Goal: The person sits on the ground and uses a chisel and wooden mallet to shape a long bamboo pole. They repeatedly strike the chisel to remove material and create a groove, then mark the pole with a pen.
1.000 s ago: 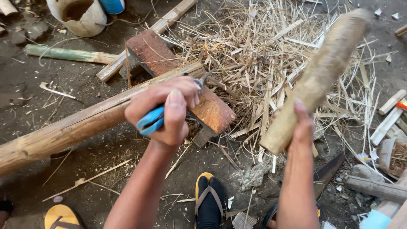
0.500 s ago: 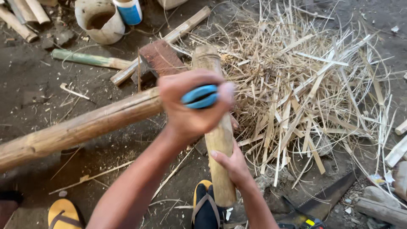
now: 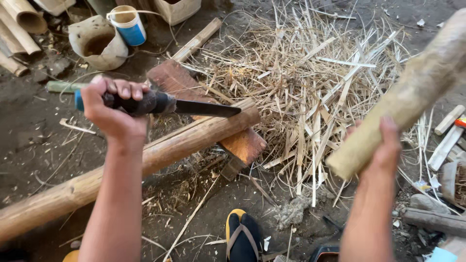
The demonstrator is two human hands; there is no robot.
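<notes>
My left hand (image 3: 114, 112) grips a knife (image 3: 160, 104) by its dark, blue-tipped handle. The dark blade points right and lies across the end of a long bamboo pole (image 3: 145, 160). That pole rests on a reddish wooden block (image 3: 242, 143) on the dirt floor. My right hand (image 3: 383, 150) holds a thick, pale wooden club (image 3: 412, 92) by its lower end. The club is raised and tilts up to the right, out past the frame's edge.
A heap of bamboo slivers and shavings (image 3: 310, 87) lies behind the block. A grey pot (image 3: 97, 43) and a blue and white can (image 3: 127, 24) stand at the back left beside bamboo tubes (image 3: 19, 29). My sandalled foot (image 3: 242, 237) is at the bottom.
The knife was raised in front of the camera and now lies with its blade on the pole's end. The club has swung from the middle up to the right.
</notes>
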